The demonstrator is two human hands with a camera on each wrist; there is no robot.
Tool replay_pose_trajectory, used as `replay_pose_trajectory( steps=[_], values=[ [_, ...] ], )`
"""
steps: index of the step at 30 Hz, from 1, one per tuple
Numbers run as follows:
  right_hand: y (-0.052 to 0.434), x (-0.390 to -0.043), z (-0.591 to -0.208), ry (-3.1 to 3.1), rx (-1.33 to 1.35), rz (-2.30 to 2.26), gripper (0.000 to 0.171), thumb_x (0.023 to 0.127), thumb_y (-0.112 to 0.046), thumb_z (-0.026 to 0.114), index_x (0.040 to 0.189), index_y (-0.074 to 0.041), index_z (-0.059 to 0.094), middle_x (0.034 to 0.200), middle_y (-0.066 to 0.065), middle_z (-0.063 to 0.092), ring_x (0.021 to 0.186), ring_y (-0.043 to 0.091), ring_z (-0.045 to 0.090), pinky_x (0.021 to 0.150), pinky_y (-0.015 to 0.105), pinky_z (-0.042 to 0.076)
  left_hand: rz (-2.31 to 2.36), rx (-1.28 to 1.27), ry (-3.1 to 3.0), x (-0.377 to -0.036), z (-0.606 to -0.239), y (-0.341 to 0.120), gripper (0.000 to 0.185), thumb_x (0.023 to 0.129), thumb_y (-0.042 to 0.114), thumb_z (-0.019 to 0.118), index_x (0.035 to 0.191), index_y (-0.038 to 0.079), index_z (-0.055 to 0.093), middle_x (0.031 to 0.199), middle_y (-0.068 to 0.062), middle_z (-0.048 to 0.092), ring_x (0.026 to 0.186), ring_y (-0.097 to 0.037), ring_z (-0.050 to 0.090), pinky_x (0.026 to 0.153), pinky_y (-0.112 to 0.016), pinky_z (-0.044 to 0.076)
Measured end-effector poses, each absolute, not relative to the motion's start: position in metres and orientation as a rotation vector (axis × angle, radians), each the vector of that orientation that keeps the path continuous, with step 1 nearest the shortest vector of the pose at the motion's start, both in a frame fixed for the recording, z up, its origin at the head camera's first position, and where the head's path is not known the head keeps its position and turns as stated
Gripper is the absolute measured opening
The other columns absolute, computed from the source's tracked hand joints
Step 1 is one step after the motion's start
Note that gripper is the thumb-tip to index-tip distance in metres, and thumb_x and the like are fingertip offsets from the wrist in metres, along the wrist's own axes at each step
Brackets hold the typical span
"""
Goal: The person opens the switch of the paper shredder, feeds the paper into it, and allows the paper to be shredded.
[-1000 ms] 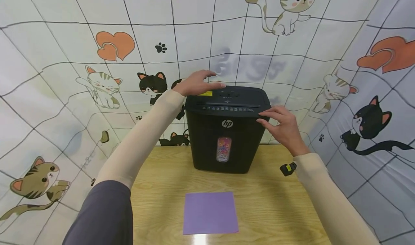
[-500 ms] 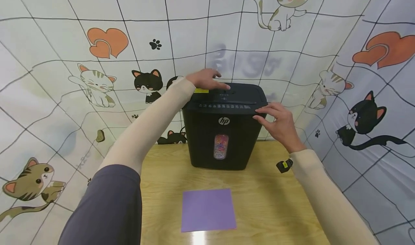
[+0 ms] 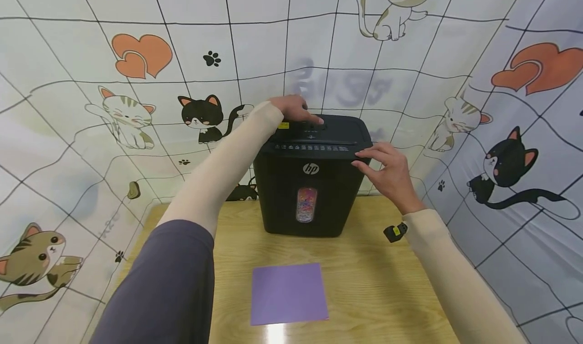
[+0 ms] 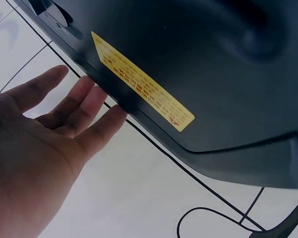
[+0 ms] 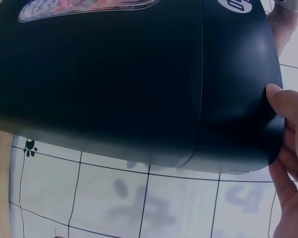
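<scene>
A black HP paper shredder [image 3: 314, 174] stands at the back of the wooden table [image 3: 382, 283]. My left hand [image 3: 295, 109] lies over its top, straight fingers reaching the control buttons [image 3: 311, 127]. In the left wrist view that left hand [image 4: 64, 129] shows flat, fingers [image 4: 92, 106] against the lid's edge by a yellow label [image 4: 141, 82]. My right hand [image 3: 386, 173] touches the shredder's front right corner with extended fingers. In the right wrist view its thumb [image 5: 284, 99] presses on the shredder [image 5: 139, 84]. A purple sheet [image 3: 288, 293] lies flat in front.
The shredder's small window [image 3: 306, 205] shows colourful shreds inside. A cat-patterned cloth [image 3: 114, 106] surrounds the table at the back and both sides. A small black device with a yellow mark [image 3: 394, 231] sits at my right wrist.
My left hand has slid further right across the shredder's top toward the buttons. The right hand stays at the front right corner. The view has shifted slightly.
</scene>
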State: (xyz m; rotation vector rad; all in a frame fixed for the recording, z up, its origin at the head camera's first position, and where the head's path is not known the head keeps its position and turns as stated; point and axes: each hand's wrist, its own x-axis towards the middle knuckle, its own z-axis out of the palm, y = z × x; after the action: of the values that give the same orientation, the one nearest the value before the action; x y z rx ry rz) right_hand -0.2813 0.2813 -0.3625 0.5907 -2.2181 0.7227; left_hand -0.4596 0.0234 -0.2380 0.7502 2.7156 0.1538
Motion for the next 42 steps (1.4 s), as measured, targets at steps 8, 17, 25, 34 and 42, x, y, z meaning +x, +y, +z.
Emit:
replay_pose_trajectory(
  steps=[8,17,25,34,42],
  values=[
    [0.28,-0.283,-0.364,-2.192,0.589,0.711,0.024,0.083,-0.011,0.086,0.106,-0.01,0.081,0.099,0.008,0.072,0.101,0.027,0.065,0.091,0.047,0.052,0.152,0.686,2.734,-0.464,-0.241,0.029,0.084,0.095,0.069,0.055,0.152,0.009,0.045,0.155,-0.009,0.049,0.138,-0.025,0.05,0.115,-0.041,0.043],
    [0.281,-0.281,-0.367,-2.147,0.595,0.7,0.025,0.08,-0.009,0.088,0.104,-0.008,0.081,0.099,0.008,0.074,0.098,0.026,0.065,0.084,0.036,0.05,0.19,0.653,2.707,-0.468,-0.248,0.037,0.073,0.097,0.061,0.059,0.146,0.01,0.044,0.147,-0.009,0.051,0.129,-0.024,0.051,0.109,-0.039,0.045],
    [0.279,-0.282,-0.367,-2.157,0.588,0.706,0.024,0.082,-0.011,0.087,0.105,-0.009,0.081,0.1,0.008,0.074,0.1,0.027,0.066,0.084,0.039,0.051,0.236,0.602,2.683,-0.47,-0.249,0.036,0.074,0.099,0.057,0.059,0.152,0.009,0.038,0.152,-0.009,0.047,0.138,-0.025,0.047,0.115,-0.039,0.042],
    [0.28,-0.282,-0.368,-2.156,0.584,0.704,0.025,0.081,-0.011,0.087,0.105,-0.009,0.081,0.102,0.008,0.073,0.101,0.026,0.066,0.088,0.043,0.052,0.193,0.598,2.672,-0.47,-0.246,0.038,0.075,0.1,0.055,0.058,0.154,0.008,0.035,0.156,-0.01,0.044,0.143,-0.026,0.045,0.118,-0.039,0.04],
    [0.278,-0.281,-0.368,-2.152,0.584,0.724,0.025,0.082,-0.01,0.087,0.106,-0.008,0.081,0.102,0.009,0.073,0.102,0.027,0.065,0.09,0.038,0.052,0.201,0.58,2.668,-0.465,-0.244,0.037,0.073,0.102,0.052,0.057,0.156,0.009,0.034,0.157,-0.009,0.044,0.144,-0.026,0.043,0.121,-0.039,0.037]
  ],
)
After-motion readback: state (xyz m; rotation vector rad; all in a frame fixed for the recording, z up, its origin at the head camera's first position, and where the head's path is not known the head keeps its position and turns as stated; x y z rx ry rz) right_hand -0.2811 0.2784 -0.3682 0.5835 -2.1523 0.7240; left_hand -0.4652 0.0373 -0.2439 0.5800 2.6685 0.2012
